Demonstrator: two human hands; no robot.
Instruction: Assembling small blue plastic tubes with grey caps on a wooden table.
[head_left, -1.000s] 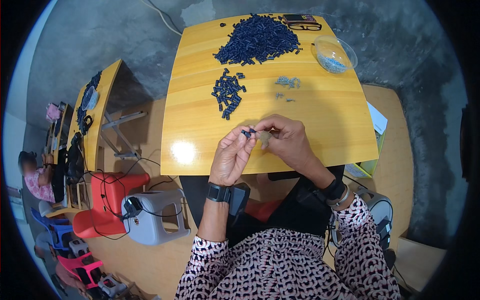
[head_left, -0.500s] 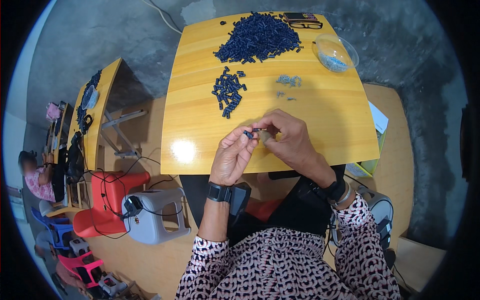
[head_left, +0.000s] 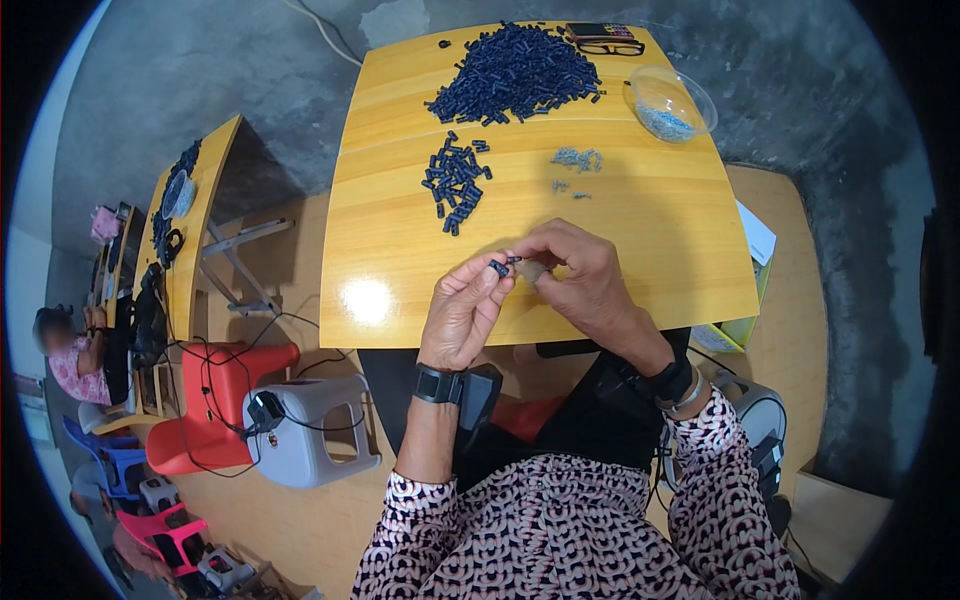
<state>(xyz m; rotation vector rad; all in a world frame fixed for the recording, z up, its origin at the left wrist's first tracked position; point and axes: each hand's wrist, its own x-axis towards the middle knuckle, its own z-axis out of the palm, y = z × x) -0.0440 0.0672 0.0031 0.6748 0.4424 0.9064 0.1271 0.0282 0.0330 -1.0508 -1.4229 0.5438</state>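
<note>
Over the near part of the yellow wooden table [head_left: 620,300], my left hand [head_left: 462,308] pinches a small dark-blue plastic piece [head_left: 500,270] between thumb and fingers. My right hand [head_left: 580,275] is closed close beside it, its thumb and index finger meeting at a small dark end by the piece. What those right fingertips hold is too small to make out. Farther off lies a small group of dark-blue pieces [head_left: 456,185], with a large heap of the same pieces [head_left: 520,75] behind it. Tiny silvery metal parts [head_left: 577,160] lie loose to the right.
A clear plastic bowl [head_left: 672,105] with small silvery and blue parts stands at the far right. Eyeglasses [head_left: 612,48] lie beside a dark flat case [head_left: 598,31]. To the left are a red chair [head_left: 215,405], a grey stool [head_left: 310,430], loose cables and another person [head_left: 78,365] at a second table.
Both hands stay almost in place. The dark-blue piece has shifted very slightly in my left fingers.
</note>
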